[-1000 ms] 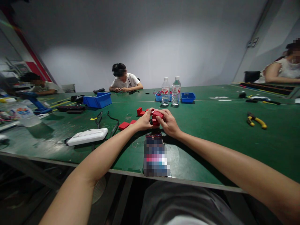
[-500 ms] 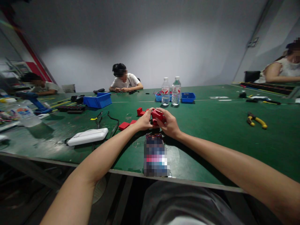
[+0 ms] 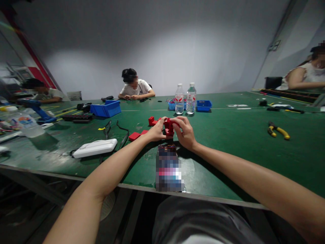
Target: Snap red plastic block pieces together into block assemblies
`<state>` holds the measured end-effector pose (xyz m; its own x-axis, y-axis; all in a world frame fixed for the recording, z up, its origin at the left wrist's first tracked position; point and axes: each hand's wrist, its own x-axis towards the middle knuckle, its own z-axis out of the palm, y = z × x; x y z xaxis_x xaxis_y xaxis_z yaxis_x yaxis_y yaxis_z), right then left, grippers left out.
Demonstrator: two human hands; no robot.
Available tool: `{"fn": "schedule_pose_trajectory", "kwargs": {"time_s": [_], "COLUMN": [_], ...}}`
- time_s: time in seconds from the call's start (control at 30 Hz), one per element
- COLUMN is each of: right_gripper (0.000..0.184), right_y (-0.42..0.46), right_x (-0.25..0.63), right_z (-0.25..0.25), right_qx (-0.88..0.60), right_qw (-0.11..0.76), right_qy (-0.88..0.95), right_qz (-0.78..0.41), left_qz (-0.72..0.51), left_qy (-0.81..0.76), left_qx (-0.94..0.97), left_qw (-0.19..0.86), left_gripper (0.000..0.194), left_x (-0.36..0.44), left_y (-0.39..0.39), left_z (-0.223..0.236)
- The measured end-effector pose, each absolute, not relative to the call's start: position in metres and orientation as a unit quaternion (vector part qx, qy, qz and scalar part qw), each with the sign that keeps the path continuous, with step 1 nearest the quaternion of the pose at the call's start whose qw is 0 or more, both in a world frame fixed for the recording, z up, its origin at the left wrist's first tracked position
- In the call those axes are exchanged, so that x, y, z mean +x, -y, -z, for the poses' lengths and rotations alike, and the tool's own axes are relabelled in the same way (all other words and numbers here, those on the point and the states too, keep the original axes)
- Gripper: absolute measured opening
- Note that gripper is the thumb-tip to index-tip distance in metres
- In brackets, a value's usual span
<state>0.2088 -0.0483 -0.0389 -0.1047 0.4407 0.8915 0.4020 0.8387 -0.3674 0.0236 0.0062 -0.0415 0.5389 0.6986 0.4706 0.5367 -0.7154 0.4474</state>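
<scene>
Right hand (image 3: 187, 135) shifted on one red assembly (image 3: 168, 127)

Red piece (image 3: 168, 126) partly hidden (behind the right hand (image 3: 186, 134)); phone screen (image 3: 168, 169) blurred; rightmost person (image 3: 306, 75) cut off.

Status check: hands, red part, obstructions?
Left hand holding red part. Right hand at its right side, grip unclear. Phone lies close on near side, not between hands.
</scene>
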Motion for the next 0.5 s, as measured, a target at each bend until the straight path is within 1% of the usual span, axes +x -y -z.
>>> {"fn": "schedule_pose_trajectory", "kwargs": {"time_s": [0.17,0.4,0.5], "right_gripper": [0.026,0.025,0.023], "right_y": [0.0495,0.0482,0.0454], "right_x": [0.2091,0.2086,0.2072], "right_z": [0.0375,0.0398,0.0418], "right_qx": [-0.267,-0.223,-0.228], "right_qw": [0.610,0.565,0.564], "right_qy": [0.746,0.794,0.794], "right_qz": [-0.018,0.022,0.023], "left_qz": [-0.327,-0.329,-0.327], "left_qy": [-0.353,-0.342,-0.343], "left_qx": [0.867,0.870,0.870], "left_qw": [0.132,0.132,0.134], "left_gripper": [0.100,0.096,0.096], "left_x": [0.0244,0.0233,0.0228], "left_y": [-0.0031,-0.0086,-0.0103], "left_z": [0.0393,0.0425,0.0435]}}
